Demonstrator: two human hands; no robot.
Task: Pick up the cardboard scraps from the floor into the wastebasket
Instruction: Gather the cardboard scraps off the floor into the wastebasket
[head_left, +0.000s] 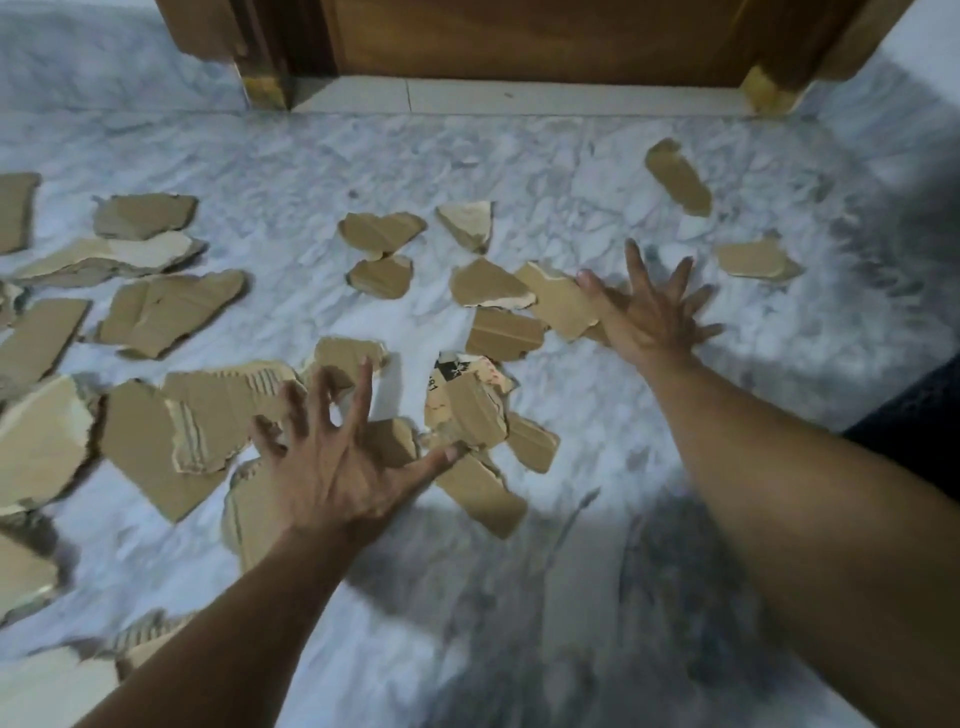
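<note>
Head view: piled cardboard scraps (470, 415) lie between the hands, nearest the left hand (332, 467), the right hand (649, 317) farther off, both grips spread wide, empty.

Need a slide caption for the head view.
Left hand and right hand, spread open, reach over torn cardboard scraps scattered on a marble floor.

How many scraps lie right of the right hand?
2. The near scrap lies right of the right hand; the far scrap lies nearer the door. The arm may hide others.
</note>
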